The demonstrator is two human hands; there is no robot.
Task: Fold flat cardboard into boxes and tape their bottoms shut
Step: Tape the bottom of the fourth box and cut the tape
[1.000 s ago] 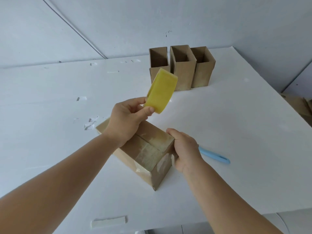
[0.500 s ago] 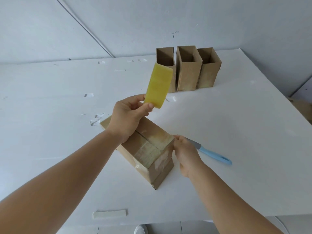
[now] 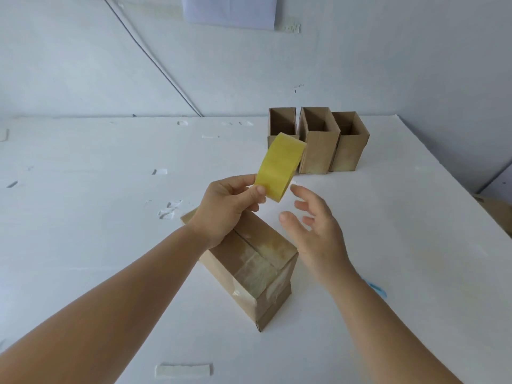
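One light, stiff box [image 3: 249,261]; left hand [image 3: 224,209] pinches tape roll [image 3: 279,167], right hand [image 3: 313,225] open; probably grip sidewalls.

**Two bare arms, nothing worn**

Both forearms enter from the bottom of the frame — one from the lower left corner, one from the lower right — and both are bare right up to the frame edge, with no sleeve showing. The left hand [image 3: 225,209] and the right hand [image 3: 318,228], both near the middle of the frame, are ungloved. The left thumbnail shows — short and unpainted.
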